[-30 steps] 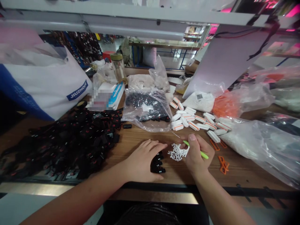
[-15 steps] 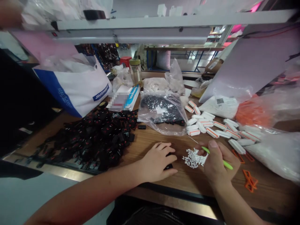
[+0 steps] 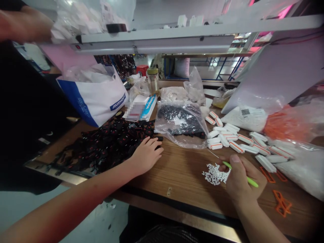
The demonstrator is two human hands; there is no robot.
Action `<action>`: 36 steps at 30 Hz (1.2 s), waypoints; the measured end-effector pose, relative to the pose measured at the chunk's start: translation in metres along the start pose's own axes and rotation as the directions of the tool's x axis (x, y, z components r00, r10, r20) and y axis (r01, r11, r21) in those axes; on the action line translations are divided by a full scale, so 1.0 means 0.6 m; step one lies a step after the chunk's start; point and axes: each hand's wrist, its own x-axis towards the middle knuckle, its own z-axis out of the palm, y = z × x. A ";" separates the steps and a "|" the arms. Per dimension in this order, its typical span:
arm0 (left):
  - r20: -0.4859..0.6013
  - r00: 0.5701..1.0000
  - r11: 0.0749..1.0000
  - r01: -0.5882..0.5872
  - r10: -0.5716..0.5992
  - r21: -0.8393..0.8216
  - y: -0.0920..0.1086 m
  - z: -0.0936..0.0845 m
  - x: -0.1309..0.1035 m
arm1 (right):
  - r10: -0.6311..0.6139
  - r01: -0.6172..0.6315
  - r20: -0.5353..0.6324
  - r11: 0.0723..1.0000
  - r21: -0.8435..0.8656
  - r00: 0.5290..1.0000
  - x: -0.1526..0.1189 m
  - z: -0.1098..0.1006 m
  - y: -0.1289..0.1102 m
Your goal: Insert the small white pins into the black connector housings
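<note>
My left hand [image 3: 148, 156] lies palm down at the right edge of a pile of black plastic parts [image 3: 108, 141], fingers stretched out and a little apart. A small black piece [image 3: 159, 138] touches or nearly touches its fingertips; what is under the palm is hidden. My right hand [image 3: 245, 179] is closed around a green-handled pick [image 3: 252, 182], whose thin metal tip points up and left. Just left of that hand, small white plastic pieces [image 3: 214, 173] form a loose heap on the wooden table [image 3: 177, 168].
White blocks with orange stripes [image 3: 236, 146] and orange frames [image 3: 281, 203] lie on the right. A clear bag of black parts [image 3: 181, 119] is at centre back, near a bottle [image 3: 153, 81]. A white-and-blue bag [image 3: 98, 92] stands left. Another person's arm [image 3: 27, 25] reaches in.
My left hand has moved left from beside the white heap to the black pile, leaving the black piece it covered out of sight. My right hand keeps the pick; the view has shifted slightly.
</note>
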 end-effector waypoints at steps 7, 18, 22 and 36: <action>-0.088 0.993 0.996 0.072 -0.077 -0.058 -0.040 -0.026 -0.004 | 0.100 -0.101 0.019 0.988 0.113 0.995 0.000 -0.001 -0.005; -0.026 0.989 0.977 0.140 -0.146 -0.161 -0.003 -0.056 0.052 | 0.032 -0.031 -0.002 0.987 0.158 1.000 -0.003 0.000 -0.017; 0.062 0.993 0.973 -0.087 0.103 -0.214 0.065 -0.024 0.121 | 0.027 -0.025 -0.007 0.988 0.155 1.000 0.000 0.000 -0.015; 0.111 0.964 0.970 0.243 -0.242 0.010 0.094 0.034 0.246 | 0.055 -0.056 0.008 0.981 0.187 0.998 -0.001 -0.001 -0.010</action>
